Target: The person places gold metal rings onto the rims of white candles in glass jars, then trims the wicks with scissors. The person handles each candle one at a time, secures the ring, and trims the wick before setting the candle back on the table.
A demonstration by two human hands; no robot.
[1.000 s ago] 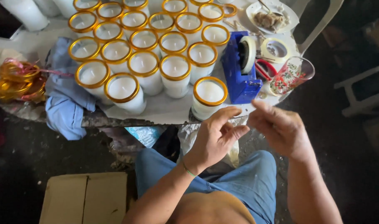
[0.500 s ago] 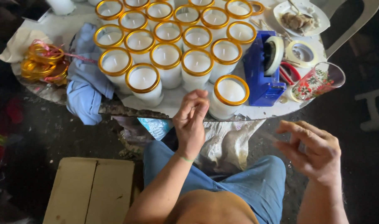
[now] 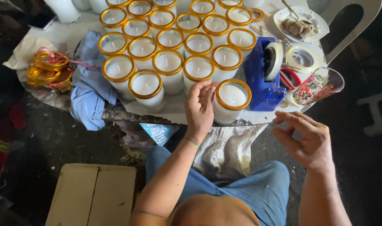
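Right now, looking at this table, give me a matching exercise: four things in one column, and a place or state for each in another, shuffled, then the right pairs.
Things:
1. left hand
2. right hand
3. tape dispenser
4. gold rings

Places or states:
A. piled at the table's left edge
B. blue, standing right of the nearest candle
C. touching the side of the nearest candle
D. held in the air off the table, fingers spread, holding nothing

Pairs: 1-C, 2-D, 3-B, 4-A
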